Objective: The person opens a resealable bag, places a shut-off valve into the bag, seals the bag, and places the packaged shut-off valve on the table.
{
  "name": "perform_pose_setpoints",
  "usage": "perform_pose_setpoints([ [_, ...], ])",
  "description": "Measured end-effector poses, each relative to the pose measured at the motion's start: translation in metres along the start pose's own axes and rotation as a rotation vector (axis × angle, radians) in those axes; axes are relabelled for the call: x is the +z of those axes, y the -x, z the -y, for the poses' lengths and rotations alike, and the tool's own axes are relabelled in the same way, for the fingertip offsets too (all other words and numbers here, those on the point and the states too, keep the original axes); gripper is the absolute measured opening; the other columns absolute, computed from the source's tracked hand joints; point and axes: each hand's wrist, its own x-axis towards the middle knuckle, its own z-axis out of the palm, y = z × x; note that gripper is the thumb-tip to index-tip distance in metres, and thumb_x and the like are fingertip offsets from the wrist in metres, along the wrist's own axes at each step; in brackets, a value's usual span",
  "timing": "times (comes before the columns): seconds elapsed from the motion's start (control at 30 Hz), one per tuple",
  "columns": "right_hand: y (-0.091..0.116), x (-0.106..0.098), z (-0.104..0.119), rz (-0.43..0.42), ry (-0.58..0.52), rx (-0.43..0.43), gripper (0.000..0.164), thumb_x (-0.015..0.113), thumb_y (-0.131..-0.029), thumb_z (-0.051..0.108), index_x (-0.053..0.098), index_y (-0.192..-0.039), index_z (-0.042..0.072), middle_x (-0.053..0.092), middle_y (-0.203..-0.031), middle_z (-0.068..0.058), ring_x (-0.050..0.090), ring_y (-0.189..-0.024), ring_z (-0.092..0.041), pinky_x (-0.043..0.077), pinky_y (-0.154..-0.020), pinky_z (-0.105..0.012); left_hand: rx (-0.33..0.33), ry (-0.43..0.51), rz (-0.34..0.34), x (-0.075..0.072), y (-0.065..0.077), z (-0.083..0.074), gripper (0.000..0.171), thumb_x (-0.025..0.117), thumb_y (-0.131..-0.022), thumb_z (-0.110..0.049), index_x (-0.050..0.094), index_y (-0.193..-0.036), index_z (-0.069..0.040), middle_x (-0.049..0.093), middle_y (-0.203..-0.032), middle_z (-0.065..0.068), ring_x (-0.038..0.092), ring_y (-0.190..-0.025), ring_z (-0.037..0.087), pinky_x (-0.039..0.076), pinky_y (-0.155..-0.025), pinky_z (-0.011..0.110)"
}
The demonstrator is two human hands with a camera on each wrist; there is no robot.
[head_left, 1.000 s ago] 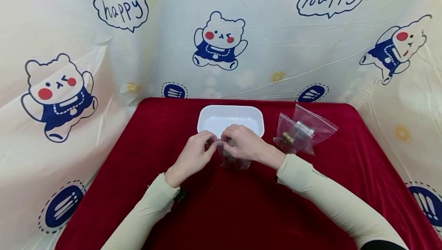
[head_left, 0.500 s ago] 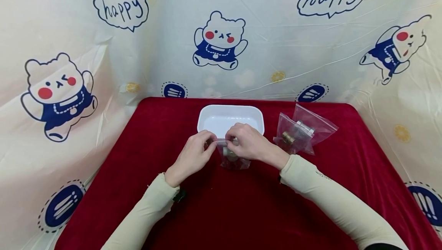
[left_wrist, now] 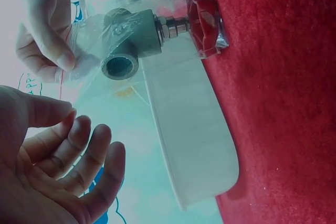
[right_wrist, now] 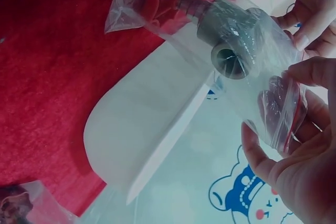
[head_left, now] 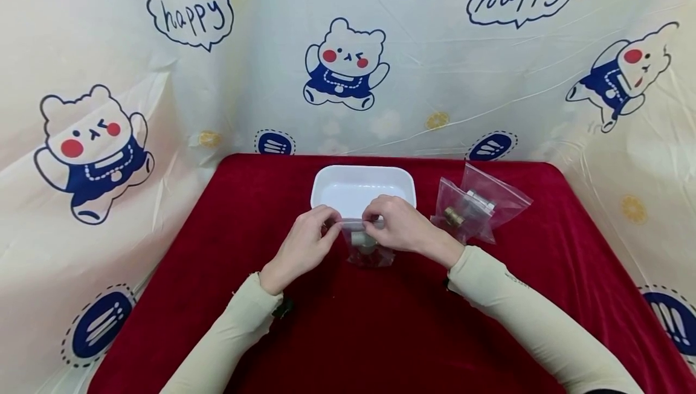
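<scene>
A clear zip bag [head_left: 375,260] hangs by its top edge between my two hands, just in front of the white tray [head_left: 363,170]. Inside it is a grey valve [left_wrist: 142,35] with an open round port and a red handwheel [left_wrist: 205,24]. With thumb and index finger, my left hand [head_left: 301,246] pinches the left end of the bag's zip strip; its other fingers curl loosely in the left wrist view. My right hand [head_left: 402,225] pinches the same strip farther right, fingers partly behind the clear plastic [right_wrist: 273,114].
To the right lie zip bags [head_left: 511,197] with metal fittings, one a brass-coloured fitting [head_left: 453,217]. Red cloth [head_left: 348,333] covers the table. A white printed curtain [head_left: 424,80] stands behind and on both sides.
My right hand has slid rightward along the bag's top edge, away from my left hand, exposing more of the strip and the valve. My left hand has stayed in place.
</scene>
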Motion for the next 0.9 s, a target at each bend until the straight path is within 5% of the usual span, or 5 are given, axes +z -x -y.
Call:
perform_pose_setpoints([
  [0.9, 0.015, -0.005, -0.01, -0.018, -0.018, 0.043, 0.006, 0.076, -0.092, 0.004, 0.077, -0.089, 0.009, 0.07, -0.086, 0.002, 0.064, -0.084, -0.012, 0.057, -0.078, -0.034, -0.034, 0.017, 0.012, 0.001, -0.002, 0.0, 0.004, 0.069, -0.102, -0.012, 0.073, -0.102, -0.011, 0.065, -0.095, -0.004, 0.059, -0.08, 0.014, 0.056, -0.072, 0.032],
])
